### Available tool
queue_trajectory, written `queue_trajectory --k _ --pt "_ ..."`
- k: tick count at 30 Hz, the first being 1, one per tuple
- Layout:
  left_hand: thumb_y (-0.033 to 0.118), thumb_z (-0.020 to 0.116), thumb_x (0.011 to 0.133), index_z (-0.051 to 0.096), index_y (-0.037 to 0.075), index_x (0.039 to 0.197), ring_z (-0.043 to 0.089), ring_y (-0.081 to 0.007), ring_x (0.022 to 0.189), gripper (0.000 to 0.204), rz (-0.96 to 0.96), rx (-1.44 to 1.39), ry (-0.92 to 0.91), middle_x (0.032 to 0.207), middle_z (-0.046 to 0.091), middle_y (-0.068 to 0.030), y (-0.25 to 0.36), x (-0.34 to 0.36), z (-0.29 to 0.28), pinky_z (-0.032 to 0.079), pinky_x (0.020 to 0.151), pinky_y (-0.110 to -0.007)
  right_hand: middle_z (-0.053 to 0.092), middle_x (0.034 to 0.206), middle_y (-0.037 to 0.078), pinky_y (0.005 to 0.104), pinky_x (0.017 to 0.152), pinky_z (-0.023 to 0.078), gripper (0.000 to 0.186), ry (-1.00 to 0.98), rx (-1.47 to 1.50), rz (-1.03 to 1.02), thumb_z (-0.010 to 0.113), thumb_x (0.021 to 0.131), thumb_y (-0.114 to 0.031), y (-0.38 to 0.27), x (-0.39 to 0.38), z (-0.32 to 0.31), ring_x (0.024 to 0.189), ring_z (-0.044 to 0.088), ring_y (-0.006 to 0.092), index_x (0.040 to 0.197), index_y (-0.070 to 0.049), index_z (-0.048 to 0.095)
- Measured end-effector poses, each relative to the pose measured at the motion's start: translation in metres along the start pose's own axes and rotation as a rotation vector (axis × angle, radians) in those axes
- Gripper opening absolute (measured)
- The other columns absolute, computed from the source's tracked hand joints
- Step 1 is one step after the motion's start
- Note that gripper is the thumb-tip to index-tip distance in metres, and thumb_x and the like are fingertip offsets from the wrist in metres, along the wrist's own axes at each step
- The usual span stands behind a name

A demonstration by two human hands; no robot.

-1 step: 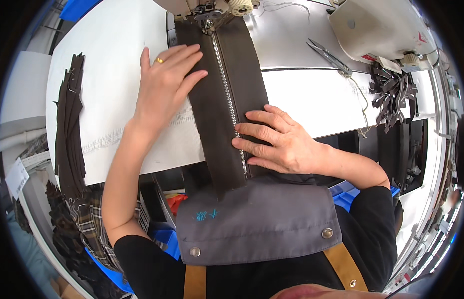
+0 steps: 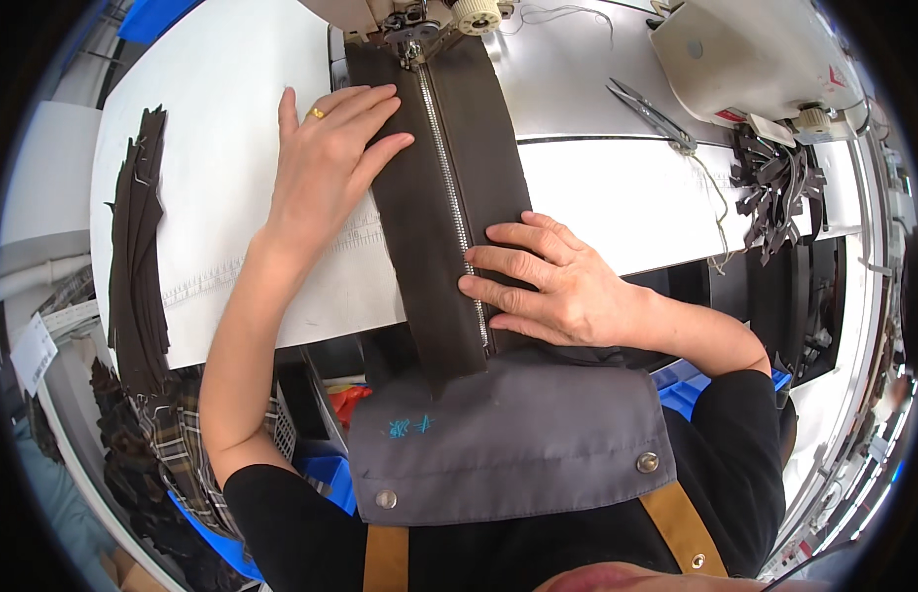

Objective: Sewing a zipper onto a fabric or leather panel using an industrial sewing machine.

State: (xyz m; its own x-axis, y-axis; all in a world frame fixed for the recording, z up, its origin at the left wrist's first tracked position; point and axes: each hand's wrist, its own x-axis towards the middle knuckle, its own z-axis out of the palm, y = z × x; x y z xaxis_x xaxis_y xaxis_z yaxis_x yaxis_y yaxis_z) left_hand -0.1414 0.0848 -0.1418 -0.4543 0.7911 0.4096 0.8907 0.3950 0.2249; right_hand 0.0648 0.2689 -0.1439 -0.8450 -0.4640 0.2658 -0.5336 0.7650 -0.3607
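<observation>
A long dark brown fabric panel (image 2: pixel 409 217) with a silver metal zipper (image 2: pixel 445 168) down its middle lies lengthwise before me. Its far end is under the presser foot (image 2: pixel 411 54) of a sewing machine. My left hand (image 2: pixel 330 148), a ring on one finger, rests with fingers stretched over the panel's left edge near the presser foot. Nearer to me, my right hand (image 2: pixel 548 281) lies with fingers spread across the panel's right side, its fingertips touching the zipper. Neither hand grips anything. The panel's near end reaches my grey apron (image 2: pixel 518 434).
Metal thread snips (image 2: pixel 656 116) with a cord lie at the right, below the machine body (image 2: pixel 755 59). Bundled dark strips (image 2: pixel 774 187) hang at the right table edge. A stack of dark fabric strips (image 2: pixel 138 247) lies at the left. Ruler markings (image 2: pixel 222 271) cross the white table.
</observation>
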Motion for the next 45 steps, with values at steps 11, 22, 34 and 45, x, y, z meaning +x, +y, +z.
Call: queue_trajectory --k 11,22,34,45 --pt "0.033 0.066 0.087 0.072 0.015 0.108 0.061 -0.0193 0.103 0.028 -0.017 0.009 0.013 0.113 0.065 0.0019 -0.006 0.012 0.015 0.021 0.107 -0.064 0.056 0.131 0.005 0.0451 0.105 0.039 0.046 0.011 0.026 0.001 0.072 0.081 -0.032 0.002 0.001 -0.001 0.122 0.05 0.0253 0.123 -0.016 0.065" --pt "0.044 0.07 0.08 0.07 0.013 0.111 0.059 -0.0242 0.107 0.044 -0.011 0.027 -0.004 0.117 0.064 -0.0003 0.0 0.008 0.012 0.023 0.106 -0.065 0.056 0.13 0.003 0.0456 0.103 0.041 0.045 0.007 0.05 -0.051 0.073 0.078 -0.032 0.009 0.005 -0.005 0.119 0.053 0.0244 0.121 -0.018 0.067" --pt "0.042 0.07 0.08 0.068 0.014 0.115 0.058 -0.0221 0.109 0.044 0.003 0.062 0.017 0.121 0.064 -0.0011 -0.008 0.015 0.017 0.024 0.105 -0.066 0.057 0.128 0.005 0.0448 0.102 0.041 0.043 0.014 0.024 -0.048 0.072 0.079 -0.031 0.018 0.013 -0.007 0.117 0.053 0.0245 0.119 -0.016 0.067" --pt "0.041 0.068 0.082 0.068 0.017 0.115 0.057 -0.0188 0.111 0.041 0.01 0.052 -0.037 0.122 0.065 -0.0006 -0.003 0.006 0.01 0.026 0.104 -0.066 0.059 0.124 0.006 0.0425 0.1 0.043 0.043 0.045 -0.006 -0.059 0.071 0.08 -0.032 0.001 0.006 0.0 0.116 0.054 0.0239 0.12 -0.016 0.066"
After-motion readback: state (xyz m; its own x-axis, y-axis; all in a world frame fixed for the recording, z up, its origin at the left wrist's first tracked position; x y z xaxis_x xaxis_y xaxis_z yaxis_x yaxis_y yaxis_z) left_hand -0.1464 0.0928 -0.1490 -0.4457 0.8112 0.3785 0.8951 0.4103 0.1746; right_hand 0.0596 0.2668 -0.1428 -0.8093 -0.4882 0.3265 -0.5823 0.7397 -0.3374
